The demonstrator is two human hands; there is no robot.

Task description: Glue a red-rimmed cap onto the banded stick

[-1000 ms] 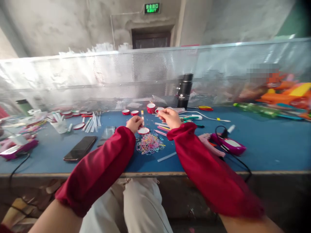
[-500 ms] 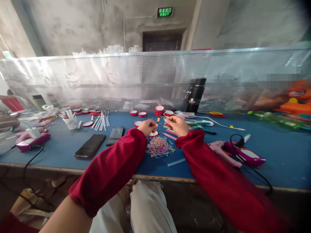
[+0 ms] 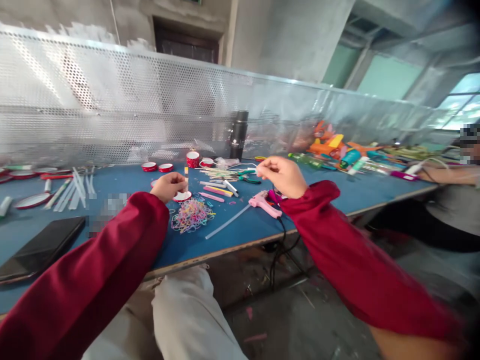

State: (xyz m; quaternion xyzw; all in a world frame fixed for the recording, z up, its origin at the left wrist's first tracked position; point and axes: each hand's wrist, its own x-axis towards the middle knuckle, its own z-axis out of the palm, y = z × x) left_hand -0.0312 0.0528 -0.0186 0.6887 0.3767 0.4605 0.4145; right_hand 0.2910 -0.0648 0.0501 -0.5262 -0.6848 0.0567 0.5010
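Observation:
My left hand is closed on a small upright stick with a yellow top, above a small red-rimmed white dish. A pile of coloured rubber bands lies just below that hand. Farther right, my right hand is raised over the table with thumb and fingers pinched together; a thin white piece seems to show at the fingertips, too small to make out. Beneath my right hand lies a pink glue gun with a long translucent glue stick beside it.
Red tins and a black bottle stand by the perforated metal screen. Markers and green-handled pliers lie mid-table. A dark phone is at the left. Another person's arm rests at the far right.
The view has turned to the right. My right hand has moved away from my left hand, out to the right over the glue gun. My left hand keeps its hold on the stick.

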